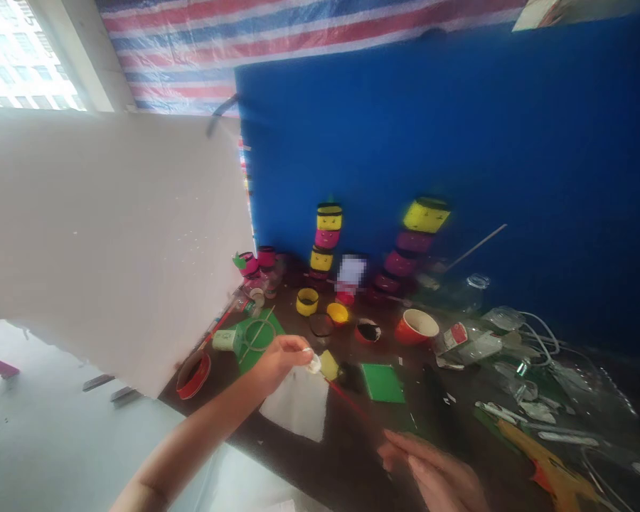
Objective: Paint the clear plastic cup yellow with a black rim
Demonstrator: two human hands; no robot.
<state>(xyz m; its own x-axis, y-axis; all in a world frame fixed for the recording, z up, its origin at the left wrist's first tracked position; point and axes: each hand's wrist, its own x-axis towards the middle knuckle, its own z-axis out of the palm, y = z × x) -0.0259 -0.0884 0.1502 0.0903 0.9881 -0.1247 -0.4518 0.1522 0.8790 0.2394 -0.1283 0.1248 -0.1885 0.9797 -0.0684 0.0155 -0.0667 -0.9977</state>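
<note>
My left hand (280,358) reaches in from the lower left, its fingers pinched on a small white piece (313,363). A small yellow piece (329,365) is right beside the white one. My right hand (437,478) is low at the bottom edge, blurred, fingers drawn together. It seems to hold a thin red stick (352,404), which slants up-left toward the yellow piece. Below the left hand a white sheet (299,407) lies on the dark table (352,455).
A green square (382,382), an orange cup (416,327), small yellow cups (307,301) and a red lid (193,375) lie around. Two stacks of yellow and pink rings (325,242) (416,242) stand against the blue backdrop (459,142). Plastic bottles (480,341) and an orange glue gun (552,473) are right. A large white board (112,235) is left.
</note>
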